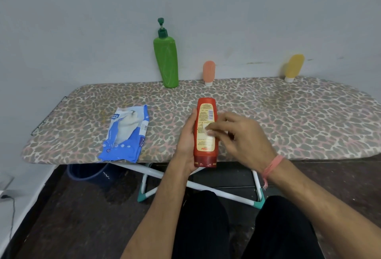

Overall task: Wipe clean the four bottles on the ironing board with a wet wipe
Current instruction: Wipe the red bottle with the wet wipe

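My left hand (185, 145) grips a red bottle (206, 114) with a cream label, held up over the near edge of the ironing board (288, 118). My right hand (241, 135) pinches a small wad of white wet wipe (207, 133) against the label. At the board's far edge a tall green pump bottle (166, 60) leans on the wall. To its right stand a small orange tube (208, 72) and, further right, a small yellow tube (293, 67), both cap-down against the wall.
A blue pack of wet wipes (125, 133) lies open on the board's left part, a white wipe showing. Under the board are its white legs (156, 173) and a dark blue bucket (90, 173). A grey wall stands right behind the board.
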